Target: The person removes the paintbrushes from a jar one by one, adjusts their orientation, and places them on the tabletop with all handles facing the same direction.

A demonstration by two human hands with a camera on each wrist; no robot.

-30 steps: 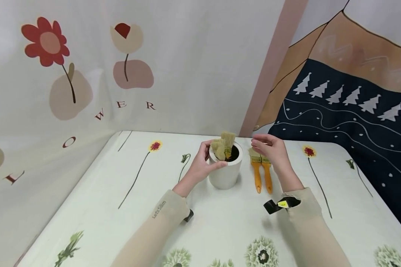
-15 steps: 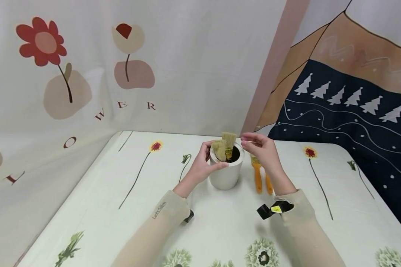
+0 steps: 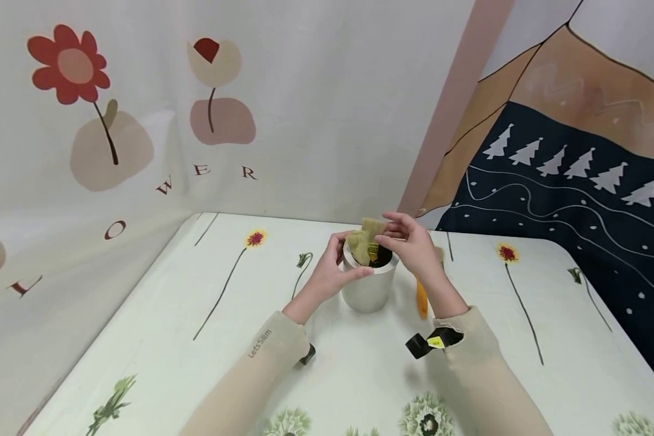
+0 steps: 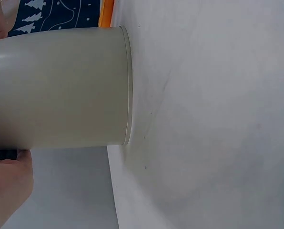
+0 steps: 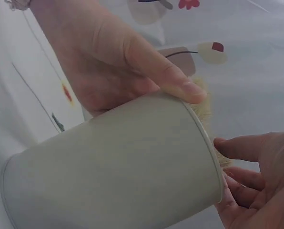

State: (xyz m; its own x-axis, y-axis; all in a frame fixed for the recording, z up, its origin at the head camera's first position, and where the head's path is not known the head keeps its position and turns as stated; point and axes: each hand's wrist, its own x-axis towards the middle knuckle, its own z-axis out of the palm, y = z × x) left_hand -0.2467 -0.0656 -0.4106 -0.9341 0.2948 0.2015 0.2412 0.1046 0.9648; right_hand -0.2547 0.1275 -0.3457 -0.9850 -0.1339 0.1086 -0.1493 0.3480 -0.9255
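A white cylindrical pot (image 3: 369,290) stands upright on the table and holds two paintbrushes, bristles up. My left hand (image 3: 329,269) grips it near the rim, thumb across the front. One paintbrush (image 3: 358,248) leans to the left in the pot; the other paintbrush (image 3: 373,227) rises behind it. My right hand (image 3: 412,248) is at the right of the rim, thumb and fingers spread apart beside the taller brush's bristles. In the right wrist view, the right thumb and fingertips are close to the bristles (image 5: 201,102) and rim; whether they touch is unclear.
Right of the pot, an orange-handled paintbrush (image 3: 422,298) lies on the table, partly hidden by the right forearm; bristles of another brush (image 3: 439,254) show beyond the wrist. A white flower-printed cloth (image 3: 223,375) covers the table. A printed curtain (image 3: 316,121) hangs behind it.
My right hand has moved left from above the brushes on the table to the pot's rim, now covering part of those brushes. The left hand stays on the pot.
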